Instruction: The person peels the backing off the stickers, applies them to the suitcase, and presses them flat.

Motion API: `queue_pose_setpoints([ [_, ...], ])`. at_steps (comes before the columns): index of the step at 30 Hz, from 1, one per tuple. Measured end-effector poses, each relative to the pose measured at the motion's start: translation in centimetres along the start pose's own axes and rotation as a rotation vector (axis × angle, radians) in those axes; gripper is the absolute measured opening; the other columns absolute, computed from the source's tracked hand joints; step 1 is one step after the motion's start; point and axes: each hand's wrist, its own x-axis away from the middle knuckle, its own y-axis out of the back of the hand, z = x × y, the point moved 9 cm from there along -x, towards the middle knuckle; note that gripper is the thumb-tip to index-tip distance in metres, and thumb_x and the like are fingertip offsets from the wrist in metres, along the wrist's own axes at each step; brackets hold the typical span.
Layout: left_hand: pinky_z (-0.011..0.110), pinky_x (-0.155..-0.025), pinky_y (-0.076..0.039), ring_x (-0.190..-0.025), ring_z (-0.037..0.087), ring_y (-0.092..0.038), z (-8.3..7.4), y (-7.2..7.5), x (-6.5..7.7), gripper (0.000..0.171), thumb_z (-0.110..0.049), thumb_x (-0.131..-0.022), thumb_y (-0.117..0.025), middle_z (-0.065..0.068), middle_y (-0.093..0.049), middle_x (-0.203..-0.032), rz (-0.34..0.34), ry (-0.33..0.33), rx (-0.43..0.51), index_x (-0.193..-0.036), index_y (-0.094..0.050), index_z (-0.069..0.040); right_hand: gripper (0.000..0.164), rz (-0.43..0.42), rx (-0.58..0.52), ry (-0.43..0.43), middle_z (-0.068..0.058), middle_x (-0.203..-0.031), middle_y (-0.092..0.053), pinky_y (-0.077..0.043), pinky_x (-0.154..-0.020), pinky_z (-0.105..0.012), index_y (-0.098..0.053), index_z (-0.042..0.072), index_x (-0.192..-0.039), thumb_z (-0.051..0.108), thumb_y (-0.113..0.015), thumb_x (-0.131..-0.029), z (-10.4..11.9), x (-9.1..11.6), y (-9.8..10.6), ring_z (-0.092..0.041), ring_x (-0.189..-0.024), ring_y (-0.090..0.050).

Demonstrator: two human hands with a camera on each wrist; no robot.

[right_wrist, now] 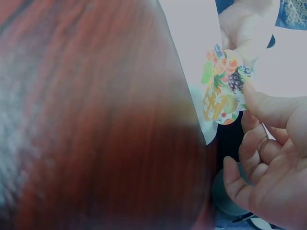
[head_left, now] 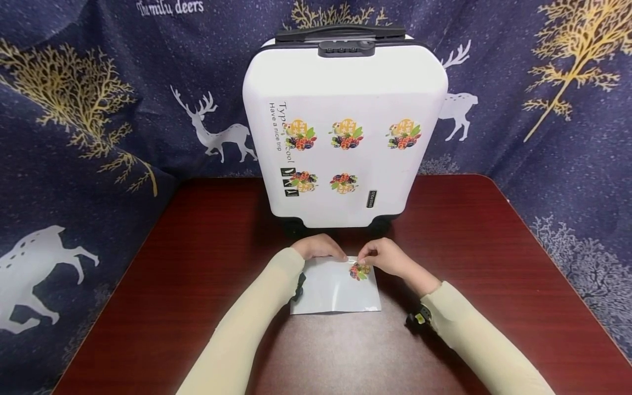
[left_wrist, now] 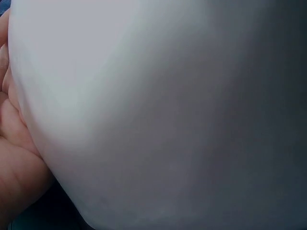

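A white sticker sheet [head_left: 328, 291] is held up a little in front of the suitcase. My left hand [head_left: 321, 247] grips its top edge; in the left wrist view the sheet [left_wrist: 144, 115] fills most of the picture, with part of the hand behind its edge. At the sheet's upper right corner is a fruit-patterned sticker [head_left: 360, 272]. My right hand [head_left: 387, 257] pinches this sticker by its upper edge. Up close in the right wrist view, the thumb and index finger hold the sticker [right_wrist: 223, 88], which overlaps the sheet there, while the other fingers curl loosely below.
A white suitcase [head_left: 345, 77] stands upright at the back of the dark red table [head_left: 197, 263]. Several matching fruit stickers [head_left: 347, 134] are on its front, beside printed lettering. Behind it hangs a blue cloth [head_left: 148, 33] with deer and trees.
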Motion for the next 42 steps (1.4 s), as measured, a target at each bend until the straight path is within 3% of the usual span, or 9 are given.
queue_pose_setpoints([
  [14, 0.04, -0.108, -0.044, -0.116, 0.021, -0.061, 0.1, 0.1, 0.1, 0.036, -0.038, -0.083, -0.074, 0.007, -0.07, -0.125, -0.001, 0.024, 0.002, -0.109, -0.077, -0.013, 0.006, -0.002, -0.025, -0.003, -0.006, -0.082, -0.073, -0.048, -0.072, -0.027, -0.073, 0.004, -0.084, 0.008, -0.072, -0.088, -0.5, 0.3, 0.1, -0.012, -0.078, -0.056],
  [30, 0.039, -0.108, -0.044, -0.109, 0.018, -0.061, 0.1, 0.0, 0.2, 0.037, -0.038, -0.084, -0.073, 0.006, -0.071, -0.121, -0.006, 0.017, 0.0, -0.11, -0.076, -0.012, 0.005, -0.011, -0.066, -0.012, -0.008, -0.082, -0.073, -0.048, -0.071, -0.027, -0.074, 0.002, -0.085, 0.005, -0.07, -0.088, -0.8, 0.5, 0.5, -0.013, -0.078, -0.056],
  [42, 0.038, -0.107, -0.045, -0.114, 0.019, -0.062, 0.2, 0.0, 0.2, 0.036, -0.037, -0.082, -0.075, 0.006, -0.07, -0.124, -0.005, 0.03, 0.026, -0.109, -0.076, -0.013, 0.006, -0.012, -0.1, -0.055, -0.008, -0.084, -0.072, -0.046, -0.065, -0.025, -0.074, 0.001, -0.087, 0.007, -0.072, -0.088, -1.5, 0.8, 0.6, -0.012, -0.075, -0.054],
])
